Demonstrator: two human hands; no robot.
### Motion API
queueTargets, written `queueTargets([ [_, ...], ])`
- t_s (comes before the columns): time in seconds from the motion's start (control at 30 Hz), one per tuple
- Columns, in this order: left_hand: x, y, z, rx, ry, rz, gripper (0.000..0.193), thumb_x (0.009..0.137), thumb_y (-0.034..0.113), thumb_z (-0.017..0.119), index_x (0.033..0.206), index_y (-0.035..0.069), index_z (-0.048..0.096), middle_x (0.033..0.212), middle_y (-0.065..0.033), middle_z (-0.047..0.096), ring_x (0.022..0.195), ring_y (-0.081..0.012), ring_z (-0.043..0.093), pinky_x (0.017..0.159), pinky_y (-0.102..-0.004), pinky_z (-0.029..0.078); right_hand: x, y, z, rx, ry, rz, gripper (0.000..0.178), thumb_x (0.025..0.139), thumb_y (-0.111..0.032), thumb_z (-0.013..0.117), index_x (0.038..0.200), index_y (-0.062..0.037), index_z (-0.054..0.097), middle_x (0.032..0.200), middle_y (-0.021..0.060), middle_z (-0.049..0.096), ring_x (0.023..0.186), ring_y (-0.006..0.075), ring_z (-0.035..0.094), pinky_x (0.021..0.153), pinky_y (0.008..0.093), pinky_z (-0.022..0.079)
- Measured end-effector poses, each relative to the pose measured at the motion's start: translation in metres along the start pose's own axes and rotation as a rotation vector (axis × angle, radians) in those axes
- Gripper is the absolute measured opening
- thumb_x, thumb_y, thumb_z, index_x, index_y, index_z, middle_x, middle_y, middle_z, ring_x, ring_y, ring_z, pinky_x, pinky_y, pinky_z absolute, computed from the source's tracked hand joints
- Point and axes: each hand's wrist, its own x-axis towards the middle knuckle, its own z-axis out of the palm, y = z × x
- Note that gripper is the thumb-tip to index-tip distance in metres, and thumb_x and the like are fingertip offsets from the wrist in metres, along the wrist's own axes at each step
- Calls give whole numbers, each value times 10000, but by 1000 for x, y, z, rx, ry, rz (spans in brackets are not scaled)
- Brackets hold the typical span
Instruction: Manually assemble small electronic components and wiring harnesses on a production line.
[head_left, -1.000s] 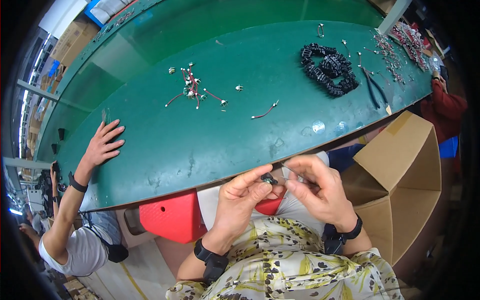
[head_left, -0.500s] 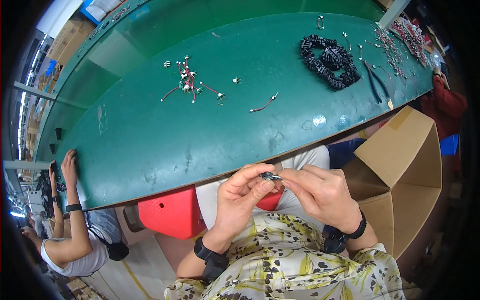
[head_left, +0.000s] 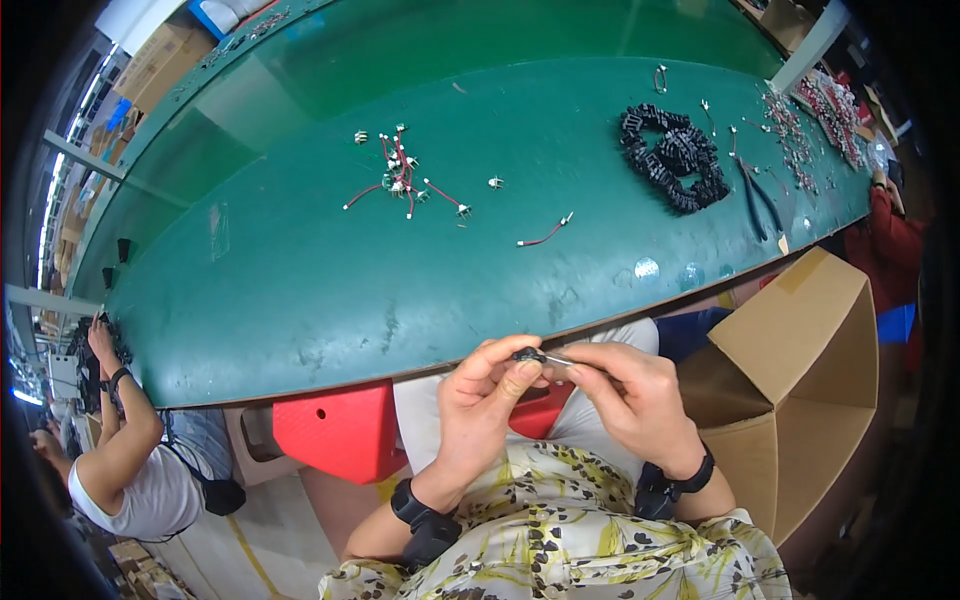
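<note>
L hand (head_left: 478, 395) pinches a small dark part (head_left: 526, 354) b/w thumb & fingertips; R hand (head_left: 640, 400) grips a thin metal rod (head_left: 557, 360), its tip at the part. Both hands are just off the near edge of the green table (head_left: 450, 290), so the part is held up, not resting on the surface.

Progress: this pc looks mid-work, rod & part together, neither let go. Can't tell if anything's fixed yet; fingers hide most of it.

Not in hand: a cluster of red-wire leads (head_left: 398, 180) toward the far edge, L of middle, plus a single lead (head_left: 545, 236) nearer the near edge & a small white pc (head_left: 495, 182) b/w them. All lie loose, so prob. not dealt with, tho that's a guess.

Toward R end: a coil of black pcs (head_left: 680, 160), approx. midway b/w far & near edges; done or raw, can't tell. Pliers (head_left: 757, 205) lie untouched R of it, handles toward the near edge. Bigger heap of red-and-white pcs (head_left: 830, 115) at far R corner. Open cardboard box (head_left: 800, 330) below near edge, R side; contents n/a from here.
</note>
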Motion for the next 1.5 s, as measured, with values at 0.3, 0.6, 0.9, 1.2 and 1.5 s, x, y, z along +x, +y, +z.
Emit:
queueTargets([
  [0.3,0,14,-6,226,-24,195,232,881,-51,634,1112,-36,637,1024,-66,607,871,-129,654,770,-237,563,3,-10,-6,315,-131,214,207,916,-61,636,1098,36,628,921,102,693,811,101,659,665,230,529],
  [0.6,11,45,-43,313,200,352,280,850,-69,663,1124,-13,662,947,-45,611,822,-97,604,749,-218,500,16,-10,-6,162,-110,176,236,840,-80,724,1048,7,654,825,76,671,717,88,626,600,232,489],
  [0.9,40,104,-108,1476,637,706,391,862,61,655,1247,46,591,1195,-158,551,1154,-308,487,1006,-375,378,48,15,-31,-226,2,-28,215,804,-171,753,938,-17,685,733,127,635,601,227,614,562,329,489],
  [1.2,41,54,-15,1152,-47,495,284,775,43,734,1056,41,692,1192,-137,607,1214,-354,510,1025,-426,409,56,22,-72,-240,40,30,252,881,-228,659,1032,-26,647,861,137,640,740,299,639,668,405,515],
  [1.5,70,30,27,1681,-316,576,577,840,328,692,1310,30,540,1436,-184,424,1375,-405,311,1116,-533,248,63,81,-91,-587,71,-186,205,818,-204,698,966,-67,663,831,81,578,828,267,570,734,385,478],
])
